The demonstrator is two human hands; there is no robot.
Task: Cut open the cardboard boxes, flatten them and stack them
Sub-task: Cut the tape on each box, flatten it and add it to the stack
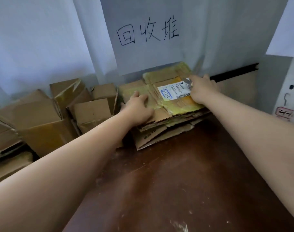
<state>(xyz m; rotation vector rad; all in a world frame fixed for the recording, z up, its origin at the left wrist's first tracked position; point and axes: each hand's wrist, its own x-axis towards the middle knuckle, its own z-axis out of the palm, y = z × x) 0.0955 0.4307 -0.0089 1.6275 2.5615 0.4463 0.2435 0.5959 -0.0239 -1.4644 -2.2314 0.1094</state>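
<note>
Two hands on a flat box at the back of the brown counter [184, 173].

The whole boxes [42, 118] on the left are cut off by the picture's edge, so you cannot count them. The stack [159, 131] of flat boxes lies by the wall, under a paper sign [148, 33], and its lower sheets are mostly hidden by the top flat box [173, 104]. The words on its white label [174, 90] are too small to read. The left hand [139, 108] lies on the top flat box with its grip apart and fingers spread. The right hand [201, 91] has its grip clamped on a knife [188, 82]. Only a little grey tip pokes out, over the label's corner; you cannot tell if it touches.
</note>
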